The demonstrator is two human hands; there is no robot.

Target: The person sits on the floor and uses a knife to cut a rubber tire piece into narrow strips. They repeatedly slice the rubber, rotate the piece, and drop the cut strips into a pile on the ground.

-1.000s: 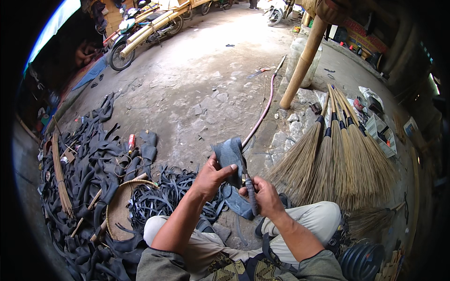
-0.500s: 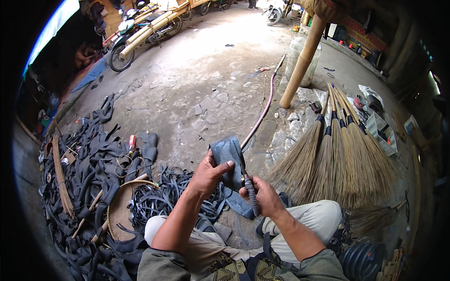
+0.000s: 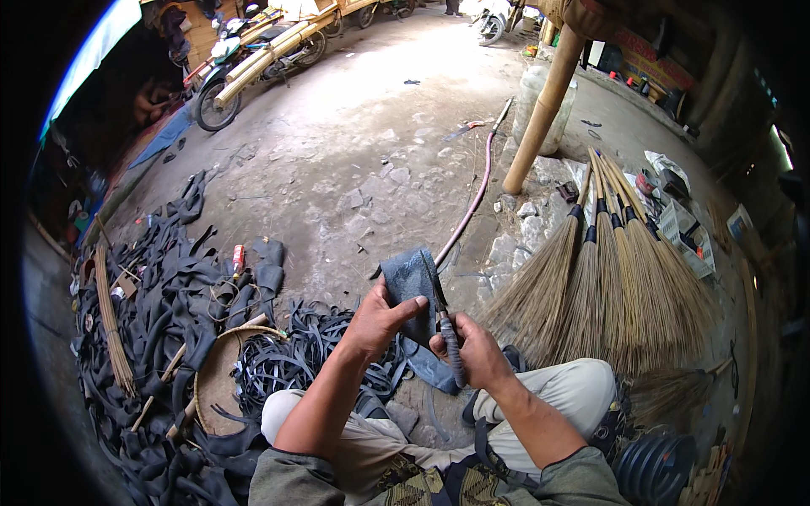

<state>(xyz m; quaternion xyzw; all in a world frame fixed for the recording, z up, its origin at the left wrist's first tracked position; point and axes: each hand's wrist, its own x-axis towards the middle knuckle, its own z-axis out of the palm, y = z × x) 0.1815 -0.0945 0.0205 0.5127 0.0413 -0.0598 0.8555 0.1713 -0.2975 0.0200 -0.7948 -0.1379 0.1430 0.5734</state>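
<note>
My left hand (image 3: 380, 322) is closed on a wide, dark grey piece of rubber sheet (image 3: 407, 282), thumb flat on its face and fingers behind. The rubber's lower part (image 3: 429, 365) hangs below my hands. My right hand (image 3: 477, 352) grips what look like scissors, their dark handle (image 3: 451, 350) wrapped in strip. Their narrow dark blade lies along the rubber's right edge; how far the blades are apart cannot be made out. Just left of my hands, a tangle of thin black rubber strips (image 3: 291, 358) lies on the ground.
A heap of black rubber pieces (image 3: 181, 295) fills the left side, with a bundle of thin sticks (image 3: 111, 325) on it. Several straw brooms (image 3: 607, 295) lean at right near a slanted bamboo post (image 3: 544, 114). A round woven tray (image 3: 221, 379) lies partly covered. A motorbike (image 3: 253, 67) stands far left.
The rubber's upper part has tilted and its top edge curls over a little more. My left hand has shifted slightly to the right; the right hand keeps its grip.
</note>
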